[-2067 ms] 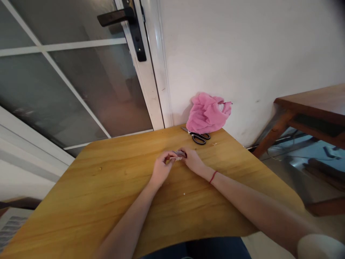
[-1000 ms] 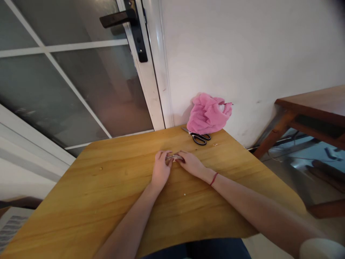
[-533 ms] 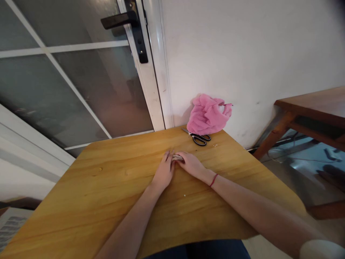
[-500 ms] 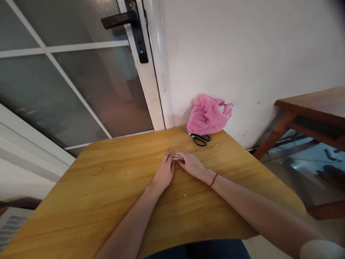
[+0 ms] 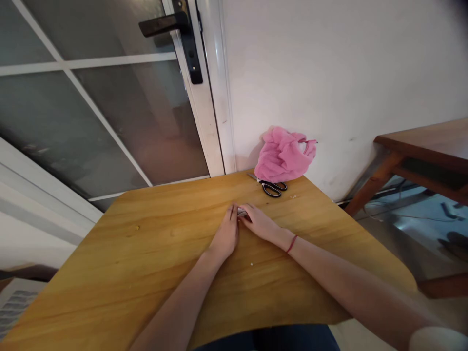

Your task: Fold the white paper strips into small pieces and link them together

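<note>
Near the middle of the wooden table (image 5: 161, 268), my left hand (image 5: 226, 231) and my right hand (image 5: 259, 223) meet around a small whitish piece (image 5: 241, 211). Both hands are closed on it, fingers touching it from either side. Most of the piece is covered by the fingers, so its kind cannot be made out. Beyond my right hand lie scissors (image 5: 271, 189) with black and white handles, their blades pointing to the back left. A pink fluffy cloth (image 5: 283, 158) sits bunched behind them, partly over the scissors.
A glazed door (image 5: 146, 126) with a black handle (image 5: 164, 24) stands behind the table, beside a white wall (image 5: 329, 73). A brown wooden table (image 5: 431, 139) is at the right. Tiny bits, one yellowish (image 5: 137, 227) and one white (image 5: 251, 264), lie on the tabletop.
My fingers have closed in a little more over the whitish piece, and less of it shows now. The scissors and the pink cloth stay put.
</note>
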`<state>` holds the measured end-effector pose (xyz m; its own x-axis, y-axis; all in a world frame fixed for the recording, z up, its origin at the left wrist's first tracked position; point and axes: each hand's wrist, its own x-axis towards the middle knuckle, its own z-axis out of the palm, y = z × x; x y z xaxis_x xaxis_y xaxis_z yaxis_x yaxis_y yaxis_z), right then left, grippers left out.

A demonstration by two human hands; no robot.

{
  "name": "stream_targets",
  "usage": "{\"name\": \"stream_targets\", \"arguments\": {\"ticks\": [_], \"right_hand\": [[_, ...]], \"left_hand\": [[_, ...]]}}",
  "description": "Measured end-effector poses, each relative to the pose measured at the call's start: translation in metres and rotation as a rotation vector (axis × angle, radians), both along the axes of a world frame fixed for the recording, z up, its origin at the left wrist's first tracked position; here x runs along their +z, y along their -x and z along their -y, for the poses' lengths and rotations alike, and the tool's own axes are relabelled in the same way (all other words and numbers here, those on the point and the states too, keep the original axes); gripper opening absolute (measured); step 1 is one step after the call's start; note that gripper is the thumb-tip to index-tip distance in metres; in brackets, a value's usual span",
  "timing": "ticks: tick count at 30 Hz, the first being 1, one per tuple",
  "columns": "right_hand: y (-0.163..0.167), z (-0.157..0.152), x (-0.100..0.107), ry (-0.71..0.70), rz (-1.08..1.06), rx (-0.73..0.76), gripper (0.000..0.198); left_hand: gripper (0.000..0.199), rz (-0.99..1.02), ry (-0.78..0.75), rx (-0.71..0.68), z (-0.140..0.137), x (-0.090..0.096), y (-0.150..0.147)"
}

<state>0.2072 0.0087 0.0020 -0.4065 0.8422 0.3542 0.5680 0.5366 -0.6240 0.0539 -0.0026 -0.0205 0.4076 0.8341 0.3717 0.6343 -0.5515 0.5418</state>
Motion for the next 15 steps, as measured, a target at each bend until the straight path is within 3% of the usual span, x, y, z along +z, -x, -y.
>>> {"name": "stream_targets", "arguments": {"ticks": [7,15], "right_hand": [[-0.0035,0.0055,0.0086,-0.040,0.238,-0.169,0.026],[-0.0020,0.0048,0.0087,-0.037,0.233,-0.092,0.025]], "left_hand": [[0.050,-0.026,-0.044,0.020,0.0000,0.0017,-0.0010],[0.044,-0.027,-0.074,0.011,-0.0012,0.0023,0.0001]]}}
